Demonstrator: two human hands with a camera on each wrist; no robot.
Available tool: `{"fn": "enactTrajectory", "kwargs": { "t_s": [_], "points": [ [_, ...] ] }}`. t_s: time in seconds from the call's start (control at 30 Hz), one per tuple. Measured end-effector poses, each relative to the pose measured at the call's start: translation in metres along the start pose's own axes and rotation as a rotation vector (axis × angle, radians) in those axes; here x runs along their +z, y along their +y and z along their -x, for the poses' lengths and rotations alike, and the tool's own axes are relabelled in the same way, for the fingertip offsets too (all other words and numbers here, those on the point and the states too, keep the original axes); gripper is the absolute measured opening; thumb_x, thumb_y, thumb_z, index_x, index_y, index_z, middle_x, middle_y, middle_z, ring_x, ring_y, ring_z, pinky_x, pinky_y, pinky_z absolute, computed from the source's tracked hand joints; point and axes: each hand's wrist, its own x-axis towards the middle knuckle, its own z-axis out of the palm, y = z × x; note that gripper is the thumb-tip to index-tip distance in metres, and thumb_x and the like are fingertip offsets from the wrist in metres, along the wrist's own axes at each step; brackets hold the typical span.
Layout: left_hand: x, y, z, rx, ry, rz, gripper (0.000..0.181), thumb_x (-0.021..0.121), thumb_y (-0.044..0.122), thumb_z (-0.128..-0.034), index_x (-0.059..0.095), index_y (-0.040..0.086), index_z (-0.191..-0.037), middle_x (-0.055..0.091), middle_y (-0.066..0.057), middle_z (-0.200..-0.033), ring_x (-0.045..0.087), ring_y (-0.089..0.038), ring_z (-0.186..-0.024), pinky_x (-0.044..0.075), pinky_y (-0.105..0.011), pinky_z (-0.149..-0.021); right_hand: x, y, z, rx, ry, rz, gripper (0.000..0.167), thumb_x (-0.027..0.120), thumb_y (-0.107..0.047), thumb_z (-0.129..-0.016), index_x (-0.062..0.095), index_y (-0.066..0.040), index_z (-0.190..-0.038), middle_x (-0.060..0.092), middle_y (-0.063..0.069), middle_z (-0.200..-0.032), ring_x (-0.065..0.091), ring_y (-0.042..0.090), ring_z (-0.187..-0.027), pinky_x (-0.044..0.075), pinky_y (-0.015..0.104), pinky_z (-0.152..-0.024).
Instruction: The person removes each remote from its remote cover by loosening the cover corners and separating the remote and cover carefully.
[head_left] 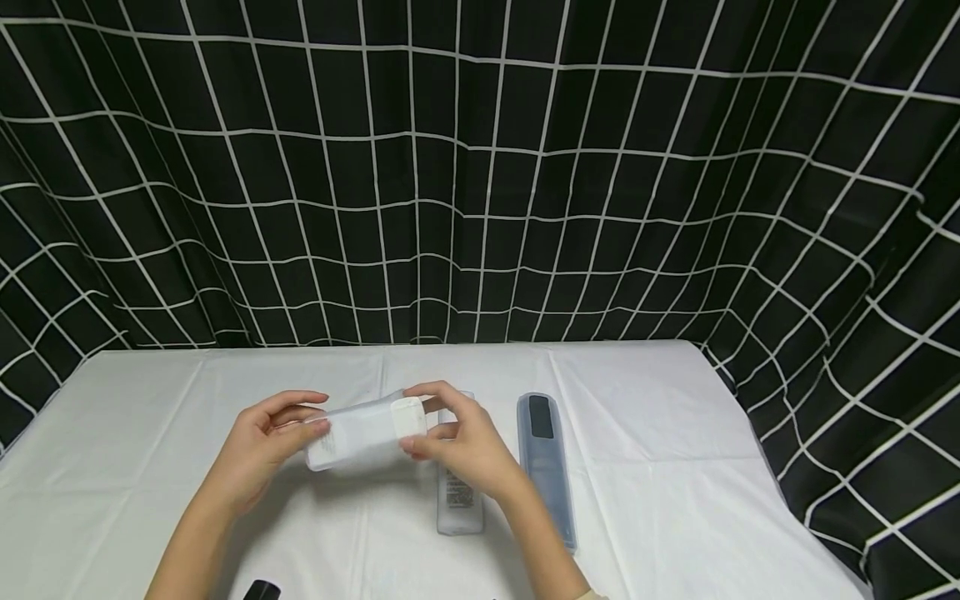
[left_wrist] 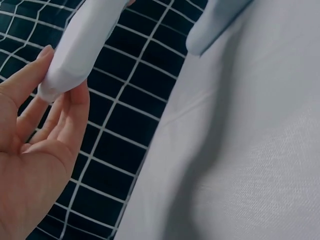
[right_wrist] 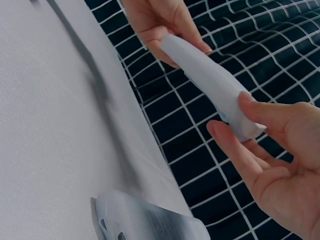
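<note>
Above the table, both hands hold a long white remote control [head_left: 360,433] that seems to sit in a clear cover. My left hand [head_left: 258,446] pinches its left end between thumb and fingers; the left wrist view shows this grip from below, the remote's rounded end between the fingertips. At the other end, my right hand [head_left: 472,442] grips with the thumb on the near side and fingers behind. A second remote [head_left: 460,512], face down with a printed label, lies partly hidden beneath the right hand. Farther right rests a blue-grey covered remote [head_left: 551,475] with a dark screen.
White cloth [head_left: 660,492] covers the table. A black-tipped object [head_left: 262,590] shows at the near edge, mostly out of frame. Black curtains [head_left: 480,183] with a white grid hang behind the table and at its sides.
</note>
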Motion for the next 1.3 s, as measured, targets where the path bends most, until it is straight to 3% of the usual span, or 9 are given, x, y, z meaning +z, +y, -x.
{"fn": "enactTrajectory", "kwargs": {
  "t_s": [0.13,0.3,0.4,0.53,0.7,0.87,1.03,1.3],
  "points": [
    [-0.0017,-0.0007,-0.0006,0.0,-0.013,0.031,0.035,0.072,-0.008,-0.094,0.075,0.021,-0.115,0.075,0.004,-0.1,0.072,-0.004,-0.088,0.06,-0.02,-0.078,0.0009,-0.0001,-0.0007,-0.016,0.035,-0.043,0.055,0.078,0.004,-0.089,0.063,-0.013,-0.139,0.06,0.018,-0.126,0.078,0.033,-0.088,0.065,0.04,-0.082],
    [-0.0008,0.0006,-0.0004,-0.023,-0.036,0.008,0.038,0.072,-0.007,-0.0941,0.073,0.015,-0.126,0.07,0.003,-0.116,0.074,-0.01,-0.09,0.064,-0.029,-0.08,0.0032,-0.0004,-0.002,-0.031,0.074,-0.108,0.054,0.076,0.009,-0.088,0.063,-0.009,-0.137,0.059,0.018,-0.121,0.078,0.027,-0.085,0.066,0.039,-0.082],
    [0.0004,0.0027,-0.0007,-0.041,-0.068,0.01,0.051,0.073,-0.009,-0.0918,0.064,0.011,-0.138,0.064,-0.002,-0.124,0.075,-0.016,-0.094,0.066,-0.037,-0.083,0.0044,-0.0002,-0.0028,-0.039,0.095,-0.132,0.054,0.076,0.011,-0.088,0.062,-0.006,-0.137,0.06,0.019,-0.119,0.078,0.03,-0.086,0.066,0.039,-0.082],
    [0.0027,0.0046,-0.0009,-0.052,-0.079,-0.001,0.07,0.078,-0.012,-0.0863,0.053,0.006,-0.15,0.065,-0.004,-0.125,0.075,-0.017,-0.103,0.065,-0.034,-0.085,0.0049,-0.0002,-0.0035,-0.039,0.098,-0.153,0.054,0.077,0.01,-0.088,0.061,-0.005,-0.137,0.06,0.02,-0.118,0.078,0.027,-0.085,0.066,0.04,-0.082],
    [0.0037,0.0068,0.0001,-0.056,-0.047,-0.04,0.072,0.08,-0.01,-0.0853,0.05,0.0,-0.15,0.068,-0.002,-0.124,0.075,-0.015,-0.107,0.064,-0.03,-0.085,0.0032,-0.0002,-0.0023,-0.047,0.117,-0.06,0.053,0.082,0.002,-0.086,0.065,-0.01,-0.135,0.063,0.016,-0.12,0.075,0.021,-0.088,0.064,0.032,-0.082],
    [0.0029,0.0078,0.0001,-0.062,-0.049,-0.053,0.071,0.079,-0.009,-0.0873,0.048,-0.005,-0.15,0.068,-0.006,-0.126,0.075,-0.014,-0.107,0.064,-0.03,-0.085,0.0013,-0.0006,-0.0024,-0.106,0.182,0.082,0.051,0.09,-0.001,-0.079,0.073,-0.011,-0.126,0.058,0.01,-0.11,0.057,0.017,-0.091,0.054,0.021,-0.077],
    [0.0028,0.0085,0.0,-0.064,-0.054,-0.039,0.07,0.078,-0.009,-0.0881,0.046,-0.008,-0.15,0.067,-0.006,-0.126,0.075,-0.015,-0.107,0.064,-0.032,-0.086,-0.0004,-0.0016,-0.0028,-0.136,0.169,0.071,0.052,0.089,0.005,-0.078,0.073,-0.006,-0.127,0.053,0.005,-0.096,0.055,0.014,-0.083,0.05,0.017,-0.071],
    [0.0036,0.008,-0.0005,-0.062,-0.047,-0.006,0.068,0.076,-0.012,-0.0883,0.046,-0.01,-0.15,0.067,-0.004,-0.124,0.075,-0.015,-0.105,0.064,-0.035,-0.087,-0.0006,-0.0022,-0.0019,-0.105,0.113,0.018,0.058,0.085,0.005,-0.082,0.067,-0.008,-0.136,0.059,0.003,-0.098,0.06,0.01,-0.082,0.057,0.02,-0.081]
  ]
}}
